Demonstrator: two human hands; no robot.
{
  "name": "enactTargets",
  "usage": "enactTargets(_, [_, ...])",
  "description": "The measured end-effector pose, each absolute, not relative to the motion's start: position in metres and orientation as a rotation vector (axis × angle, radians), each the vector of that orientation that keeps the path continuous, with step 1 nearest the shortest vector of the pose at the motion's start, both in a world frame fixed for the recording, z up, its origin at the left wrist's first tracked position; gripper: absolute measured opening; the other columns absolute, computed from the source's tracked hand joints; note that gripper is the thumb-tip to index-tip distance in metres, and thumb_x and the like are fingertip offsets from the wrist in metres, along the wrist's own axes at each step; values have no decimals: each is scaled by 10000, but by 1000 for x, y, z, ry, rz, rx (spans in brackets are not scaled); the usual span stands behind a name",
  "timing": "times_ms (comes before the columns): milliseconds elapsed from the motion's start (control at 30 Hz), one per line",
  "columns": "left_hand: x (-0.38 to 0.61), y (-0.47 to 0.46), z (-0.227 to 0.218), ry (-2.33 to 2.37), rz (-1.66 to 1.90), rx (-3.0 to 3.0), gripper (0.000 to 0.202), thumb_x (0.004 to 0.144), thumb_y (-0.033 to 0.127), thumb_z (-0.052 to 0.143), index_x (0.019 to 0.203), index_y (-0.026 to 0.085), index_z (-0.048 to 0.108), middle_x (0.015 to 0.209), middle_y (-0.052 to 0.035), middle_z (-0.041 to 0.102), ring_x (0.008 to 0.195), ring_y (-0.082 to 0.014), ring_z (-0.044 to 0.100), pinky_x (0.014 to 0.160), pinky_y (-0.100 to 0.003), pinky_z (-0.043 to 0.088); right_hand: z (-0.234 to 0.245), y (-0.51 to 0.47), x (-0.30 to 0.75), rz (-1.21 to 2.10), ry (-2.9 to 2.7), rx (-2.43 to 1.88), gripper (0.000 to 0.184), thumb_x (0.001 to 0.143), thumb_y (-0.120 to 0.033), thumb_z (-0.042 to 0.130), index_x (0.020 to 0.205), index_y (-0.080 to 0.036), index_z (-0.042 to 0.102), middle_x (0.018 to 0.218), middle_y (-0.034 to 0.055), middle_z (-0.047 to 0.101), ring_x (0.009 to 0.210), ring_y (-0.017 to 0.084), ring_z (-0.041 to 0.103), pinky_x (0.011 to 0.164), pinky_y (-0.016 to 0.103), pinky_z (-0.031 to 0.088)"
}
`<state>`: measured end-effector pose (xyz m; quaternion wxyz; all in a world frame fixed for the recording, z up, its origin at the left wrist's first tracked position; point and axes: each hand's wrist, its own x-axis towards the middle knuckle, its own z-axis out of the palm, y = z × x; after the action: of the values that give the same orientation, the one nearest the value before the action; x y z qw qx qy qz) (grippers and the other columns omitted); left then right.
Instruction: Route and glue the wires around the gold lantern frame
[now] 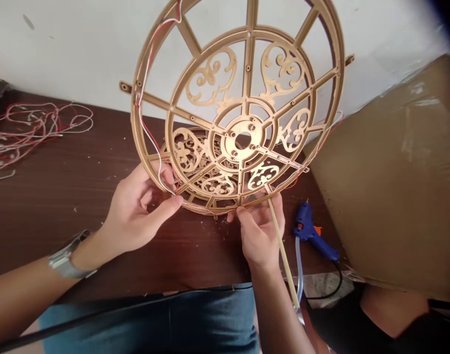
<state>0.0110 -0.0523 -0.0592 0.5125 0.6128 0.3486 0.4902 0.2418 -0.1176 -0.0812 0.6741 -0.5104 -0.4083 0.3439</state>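
A large round gold openwork frame with spokes and scroll ornaments stands tilted on edge on the dark wooden table. Thin red and white wires run along its left rim. My left hand pinches the wires against the lower left rim, fingers closed. My right hand grips the bottom rim and holds a thin wooden stick that slants down past my wrist. A second ornate gold disc lies flat behind the frame.
A blue hot glue gun with a black cord lies on the table right of my right hand. A big cardboard box wrapped in tape stands at the right. A tangle of red and white wires lies far left. A white wall is behind.
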Motion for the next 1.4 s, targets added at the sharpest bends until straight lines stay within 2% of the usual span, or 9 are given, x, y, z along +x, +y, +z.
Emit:
enactTargets(133, [8,-43,-58,842,1155,1532,305,891,157,841,1084,263,631,1006,-3,650,816,-129,652,713,-228,607,-81,-121,243,794,-955,-1127,478,922,-212,755,1324,-241,496,1282,76,680,840,112,698,663,255,651])
enactTargets(300, [-4,-20,-47,820,1035,1446,365,905,221,841,1171,204,592,928,-47,765,734,-196,759,614,-293,670,-81,-121,246,858,-1018,-1020,516,927,-250,743,1404,-228,547,1307,104,659,929,147,710,674,261,638])
enactTargets(400, [-10,-11,-42,806,992,1427,434,906,289,867,1219,177,587,834,-79,808,731,-254,805,646,-353,708,-81,-121,248,901,-1045,-1037,483,954,-290,728,1399,-208,562,1278,116,683,985,167,713,678,253,624])
enactTargets(667, [-12,-8,-45,834,970,1310,543,863,261,890,1286,138,573,827,-104,803,754,-280,805,671,-388,709,-84,-121,250,943,-1059,-1081,486,1002,-338,743,1426,-199,551,1193,90,716,802,110,697,636,217,560])
enactTargets(800, [-14,-4,-47,826,973,1324,469,901,228,835,1289,151,584,842,-113,806,762,-278,803,679,-389,706,-82,-121,248,910,-1031,-1138,434,1026,-421,721,1356,-183,570,1141,85,719,758,109,685,620,221,556])
enactTargets(967, [-19,3,-39,809,877,1432,414,878,269,864,1207,133,653,792,-103,785,634,-229,757,577,-317,653,-78,-117,249,838,-819,-1094,447,1005,-573,687,1186,-171,607,942,61,686,691,125,645,521,215,502])
enactTargets(1100, [-24,7,-35,844,855,1527,387,924,324,839,1210,124,673,842,-101,798,691,-213,766,647,-307,670,-76,-116,251,861,-732,-1055,511,1012,-663,581,1052,-155,615,822,73,648,649,148,645,465,220,477])
enactTargets(1167, [-26,9,-36,862,867,1556,411,926,340,841,1237,122,682,844,-91,797,703,-200,757,656,-288,660,-76,-117,253,855,-706,-1051,486,1012,-629,579,1045,-146,621,811,78,663,637,150,654,470,226,495])
enactTargets(1400, [-29,12,-40,916,874,1634,476,1003,270,740,1459,168,651,858,-51,794,763,-188,755,732,-276,651,-71,-121,250,877,-725,-980,184,942,-298,647,1043,-146,630,805,65,720,589,162,664,467,245,524])
